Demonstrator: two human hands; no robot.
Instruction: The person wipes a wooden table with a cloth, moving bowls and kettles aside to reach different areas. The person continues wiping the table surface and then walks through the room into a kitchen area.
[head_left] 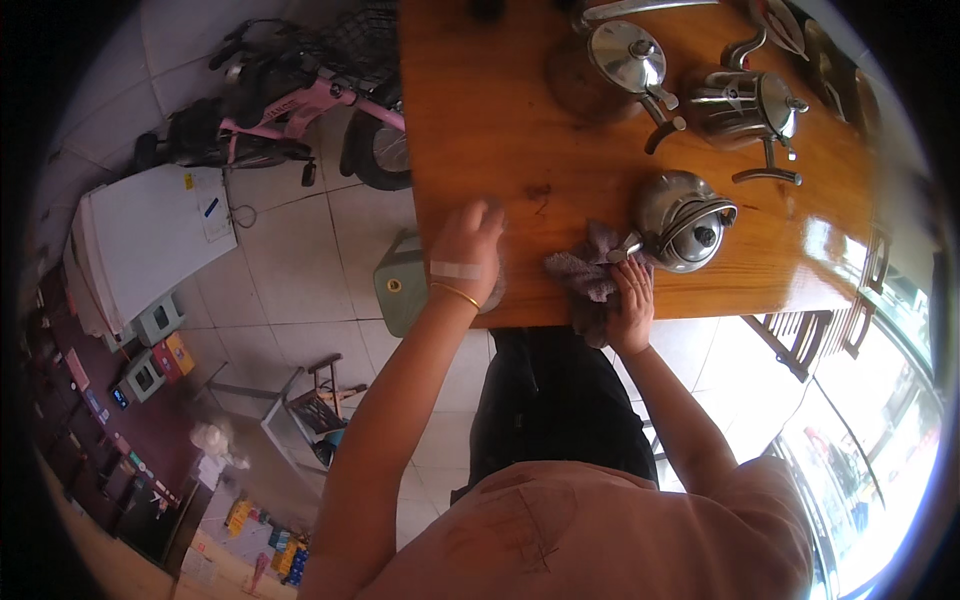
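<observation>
Glossy wooden tabletop (520, 110) before us: our round stainless-steel kettle (668, 212) stands near its front edge. Our right hand (632, 303), fingers nearly straight, holds a purple-grey cloth (585, 272) beside the spout; our left hand (468, 245) half-curls, its contents unclear.

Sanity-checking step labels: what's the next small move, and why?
Probably draw the cloth over the spout of the nearest kettle: the right hand has its fingers on the cloth, which lies bunched right by the spout's tip.
</observation>
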